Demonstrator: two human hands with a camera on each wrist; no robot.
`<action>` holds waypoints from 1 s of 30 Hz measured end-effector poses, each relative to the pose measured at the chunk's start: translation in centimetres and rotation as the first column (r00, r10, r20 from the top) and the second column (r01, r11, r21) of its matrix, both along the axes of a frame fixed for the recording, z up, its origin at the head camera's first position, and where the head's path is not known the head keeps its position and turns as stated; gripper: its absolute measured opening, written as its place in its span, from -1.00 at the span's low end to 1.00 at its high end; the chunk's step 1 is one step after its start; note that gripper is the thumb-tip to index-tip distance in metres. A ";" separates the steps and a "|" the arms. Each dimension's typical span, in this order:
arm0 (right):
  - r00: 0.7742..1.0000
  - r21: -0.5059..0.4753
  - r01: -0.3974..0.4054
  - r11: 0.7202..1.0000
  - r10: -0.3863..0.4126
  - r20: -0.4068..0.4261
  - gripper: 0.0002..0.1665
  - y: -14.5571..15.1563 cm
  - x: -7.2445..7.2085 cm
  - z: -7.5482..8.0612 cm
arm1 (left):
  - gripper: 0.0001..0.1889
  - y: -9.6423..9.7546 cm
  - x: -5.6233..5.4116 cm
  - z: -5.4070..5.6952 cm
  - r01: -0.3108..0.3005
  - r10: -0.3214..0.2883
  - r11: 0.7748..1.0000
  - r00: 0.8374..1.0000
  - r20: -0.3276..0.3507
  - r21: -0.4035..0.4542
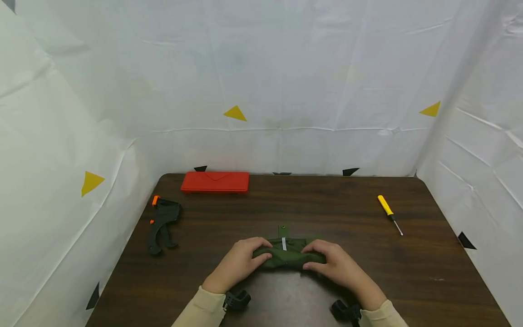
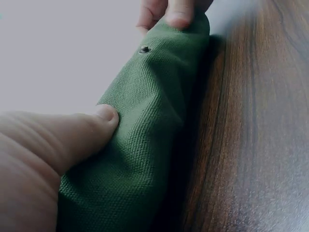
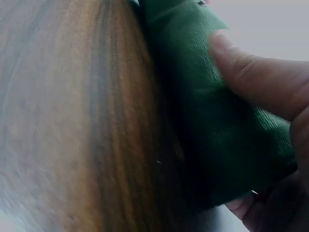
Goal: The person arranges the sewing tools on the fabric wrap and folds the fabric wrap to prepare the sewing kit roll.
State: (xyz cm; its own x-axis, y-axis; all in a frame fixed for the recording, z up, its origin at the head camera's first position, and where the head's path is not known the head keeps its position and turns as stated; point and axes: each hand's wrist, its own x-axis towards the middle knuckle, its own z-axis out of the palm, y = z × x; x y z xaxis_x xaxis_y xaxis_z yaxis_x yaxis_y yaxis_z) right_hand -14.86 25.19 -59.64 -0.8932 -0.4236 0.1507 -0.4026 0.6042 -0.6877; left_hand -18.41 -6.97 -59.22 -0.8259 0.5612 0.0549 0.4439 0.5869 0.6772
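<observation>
A rolled or folded green canvas pouch (image 1: 286, 260) lies crosswise near the middle of the table. My left hand (image 1: 242, 260) grips its left end, thumb on the near side and fingers over the top. At the other end my right hand (image 1: 337, 264) holds the cloth in the same way. A short strap with a snap (image 1: 283, 230) sticks out from the far side, and a white tag (image 1: 283, 244) lies below it. The left wrist view shows a metal snap stud (image 2: 145, 49) on the pouch's near face. Whatever is inside the folds is hidden.
Toward the back left sits a red case (image 1: 214, 183). A black clamp with orange parts (image 1: 164, 222) lies at the left edge, and a yellow-handled screwdriver (image 1: 386, 206) at the right. White sheeting (image 1: 286, 81) walls the table's back and sides.
</observation>
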 end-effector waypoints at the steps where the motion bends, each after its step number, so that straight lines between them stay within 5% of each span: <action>1: 1.000 0.008 -0.007 1.000 0.007 -0.004 -0.70 -0.1 0.0 0.0 | -0.76 0.0 0.0 0.0 -0.003 0.003 1.000 1.000 0.004 0.001; 7: 1.000 0.046 -0.010 0.999 0.011 -0.003 -0.83 -0.7 0.0 0.3 | -0.76 0.0 0.1 0.2 0.009 -0.008 0.999 1.000 -0.016 0.034; 11: 0.999 0.047 -0.013 0.999 0.012 0.032 -0.88 -0.8 0.1 0.5 | -0.77 -0.1 0.2 0.3 0.035 -0.033 0.999 0.995 -0.097 0.009; 17: 0.984 0.027 0.011 1.000 -0.016 0.176 -0.83 -0.3 -0.1 1.0 | -0.53 0.3 0.7 0.9 0.021 -0.065 0.990 0.948 -0.311 -0.142; 20: 0.970 0.010 0.032 0.999 -0.033 0.240 -0.83 -0.2 -0.3 1.2 | -0.55 0.5 0.9 1.0 0.014 -0.076 0.985 0.930 -0.359 -0.173; 30: 0.969 -0.054 -0.015 0.998 0.028 0.245 -0.80 -0.3 -1.2 1.3 | -0.61 0.9 1.0 0.8 -0.011 -0.043 0.986 0.945 -0.323 -0.165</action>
